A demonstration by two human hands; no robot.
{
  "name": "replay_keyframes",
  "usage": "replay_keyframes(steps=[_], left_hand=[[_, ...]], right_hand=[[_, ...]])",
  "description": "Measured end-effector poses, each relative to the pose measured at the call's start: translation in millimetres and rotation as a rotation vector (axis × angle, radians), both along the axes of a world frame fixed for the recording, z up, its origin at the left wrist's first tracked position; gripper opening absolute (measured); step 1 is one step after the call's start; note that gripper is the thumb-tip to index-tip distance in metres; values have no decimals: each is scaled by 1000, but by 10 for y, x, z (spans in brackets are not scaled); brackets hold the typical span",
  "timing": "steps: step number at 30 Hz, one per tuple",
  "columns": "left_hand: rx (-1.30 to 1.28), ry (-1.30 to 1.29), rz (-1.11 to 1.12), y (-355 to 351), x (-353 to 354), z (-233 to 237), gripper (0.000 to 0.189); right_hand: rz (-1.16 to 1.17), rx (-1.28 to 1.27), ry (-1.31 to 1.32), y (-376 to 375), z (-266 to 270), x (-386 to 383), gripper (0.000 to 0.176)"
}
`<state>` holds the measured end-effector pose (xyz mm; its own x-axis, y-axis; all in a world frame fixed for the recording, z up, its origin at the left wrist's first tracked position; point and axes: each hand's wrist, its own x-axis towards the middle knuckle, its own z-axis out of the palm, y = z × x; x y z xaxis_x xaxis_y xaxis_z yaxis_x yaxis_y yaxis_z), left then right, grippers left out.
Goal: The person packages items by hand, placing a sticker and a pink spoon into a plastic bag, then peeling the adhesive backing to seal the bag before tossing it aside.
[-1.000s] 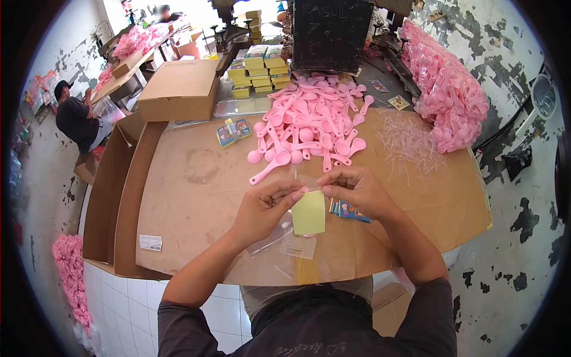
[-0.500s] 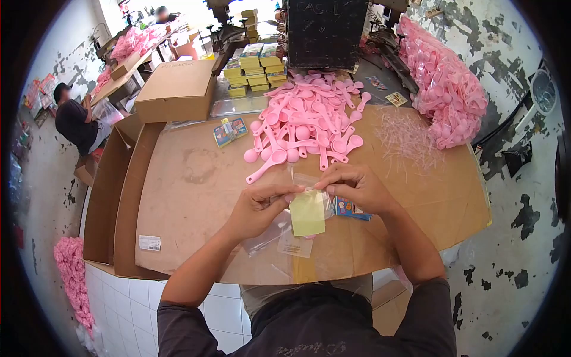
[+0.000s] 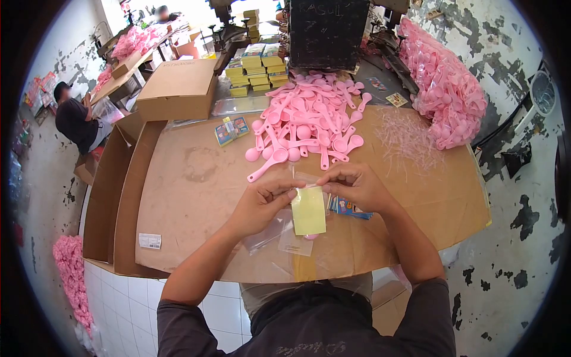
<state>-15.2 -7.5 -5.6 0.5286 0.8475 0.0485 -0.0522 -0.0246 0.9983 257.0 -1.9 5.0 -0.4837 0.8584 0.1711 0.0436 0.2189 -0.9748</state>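
Note:
My left hand point(image 3: 260, 205) and my right hand point(image 3: 353, 185) each pinch a top corner of a small clear plastic bag point(image 3: 307, 189). In front of me, a plain pale-yellow card point(image 3: 309, 213) shows through it, and a bit of a pink spoon point(image 3: 311, 237) peeks out below the card. Other clear bags point(image 3: 295, 244) lie flat underneath. Close to my right hand is a spread of printed cards point(image 3: 352, 207), partly hidden by that hand. Beyond both hands, a heap of pink measuring spoons point(image 3: 303, 122) lies on the cardboard point(image 3: 196, 220).
A bundle of cards point(image 3: 232, 131) sits at left, with a closed carton point(image 3: 177, 86) behind it. Card stacks point(image 3: 256, 64) stand at the back. Clear plastic strips point(image 3: 410, 140) and bagged pink spoons point(image 3: 443, 89) lie at right. A person point(image 3: 77, 122) sits far left.
The yellow card now hangs straighter and looks brighter. My left fingers have shifted slightly left and down at the bag's edge; both hands keep their pinch.

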Motion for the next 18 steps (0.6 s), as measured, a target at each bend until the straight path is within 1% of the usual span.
replay_keyframes(steps=[3, 6, 8, 9, 11, 14, 15, 17, 18], left_hand=[[11, -30, 15, -2, 2, 9, 27], [41, -39, 45, 3, -16, 23, 27], [33, -32, 44, 21, -56, 45, 27], [41, -98, 79, -2, -32, 100, 27], [54, -231, 150, -76, 39, 237, 28], [103, -6, 40, -64, -65, 236, 28], [64, 34, 45, -62, -131, 249, 29], [-14, 115, 56, -61, -337, 313, 30], [-11, 60, 156, -95, -480, 373, 30]], right_hand=[[-79, -66, 108, -31, -47, -91, 23], [-3, -70, 24, -163, 125, -139, 25], [72, -76, -46, -112, 5, -100, 24], [109, -78, -81, -97, 0, -107, 23], [65, -60, -58, -100, 59, -121, 24], [56, -58, 16, -126, 177, -170, 25], [63, -59, 45, -126, 222, -175, 26], [-42, 88, -169, -125, 389, -86, 29], [-95, 162, -273, -131, 429, -14, 31]])
